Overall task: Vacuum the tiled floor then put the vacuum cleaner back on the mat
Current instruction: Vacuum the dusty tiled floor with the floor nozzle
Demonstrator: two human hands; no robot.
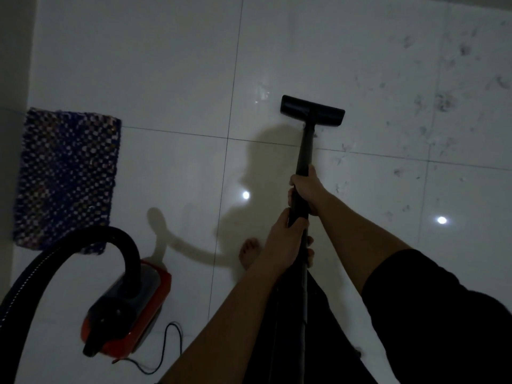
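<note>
- The right hand (306, 189) and the left hand (286, 234) are both closed around the black wand (304, 151); it looks stiff and light
- The nozzle (312, 110) lies on the tiled floor (166, 79); dirt (443, 103) is to its right
- The red vacuum cleaner (130, 309) stands just beside the mat (66, 176); probably heavy

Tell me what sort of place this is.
Probably a room in a home, dimly lit: glossy white tiled floor, a woven mat by the wall, and a red canister vacuum with its cord trailing.
</note>
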